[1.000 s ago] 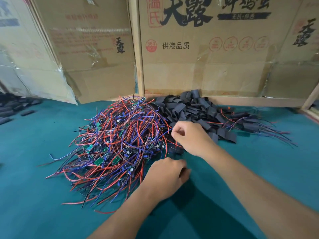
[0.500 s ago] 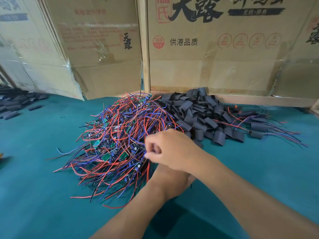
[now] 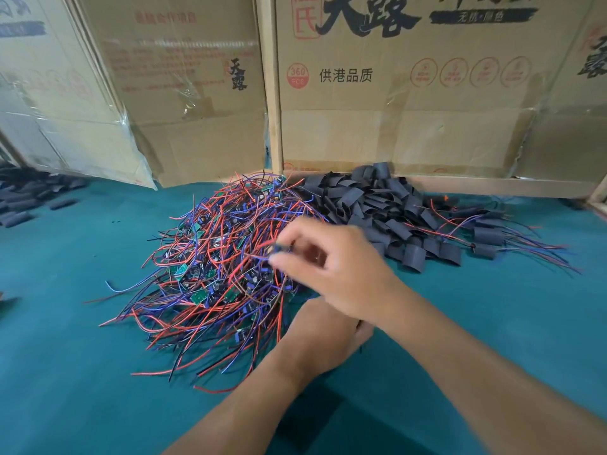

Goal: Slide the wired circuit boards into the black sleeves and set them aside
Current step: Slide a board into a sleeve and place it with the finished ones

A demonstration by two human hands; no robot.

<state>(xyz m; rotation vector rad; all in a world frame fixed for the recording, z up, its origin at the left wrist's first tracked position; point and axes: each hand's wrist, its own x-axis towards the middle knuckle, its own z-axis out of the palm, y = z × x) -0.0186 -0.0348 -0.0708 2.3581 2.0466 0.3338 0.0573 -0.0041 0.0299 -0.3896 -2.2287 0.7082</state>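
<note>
Two hands: our right hand pinches a small dark piece at nine o'clock; our left hand's grip is hidden.

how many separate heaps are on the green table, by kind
heap of wired circuit boards: 1
heap of empty black sleeves: 1
cluster of sleeved boards, at the right: 1
pile of dark tubes, far left: 1
total: 4

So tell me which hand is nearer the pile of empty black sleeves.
Right. The right hand hovers beside the sleeve pile's near-left edge, over the wired boards. The left hand sits lower, nearer the person.
</note>
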